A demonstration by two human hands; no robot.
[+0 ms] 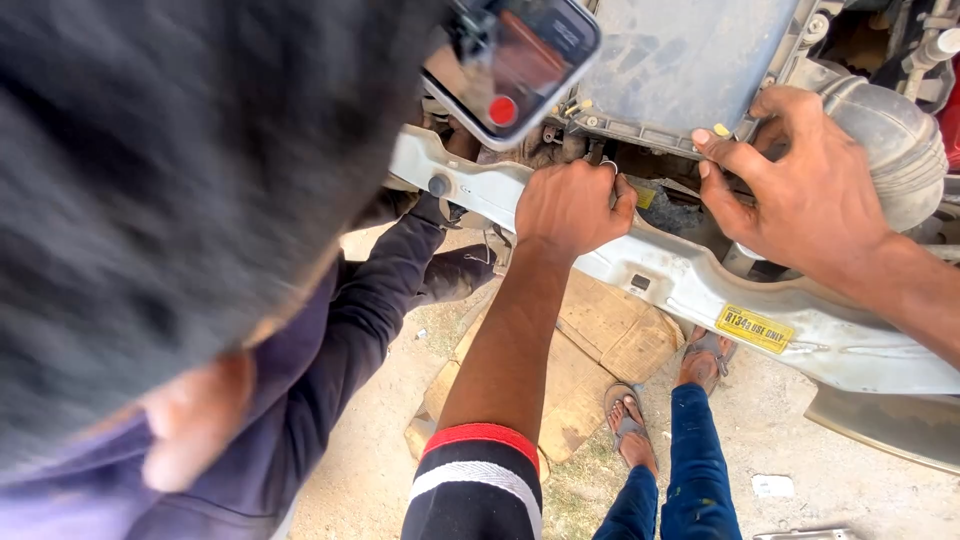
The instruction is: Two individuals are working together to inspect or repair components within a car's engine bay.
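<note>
From the head camera, the left hand (572,207) is curled into a fist on the top edge of a pale grey metal crossmember (690,285) that runs slantwise beneath both hands; the fingers close over the edge, though what they pinch there cannot be told. The right hand (800,190) lies well apart to the right, fingers spread flat against the lower rim of a dusty grey plastic housing (680,60) just above the crossmember, thumb pressed to its underside. A black ribbed hose (890,140) curves just behind the right hand.

Below the right wrist, a small yellow rectangular sticker (754,328) with dark print sits on the crossmember's face. Left of the left hand, a co-worker's dark-sleeved arm (370,310) reaches up under the beam, and a phone (510,60) with a red round button on its screen hangs above it. Flattened brown cardboard (590,350) lies on the ground under the left forearm.
</note>
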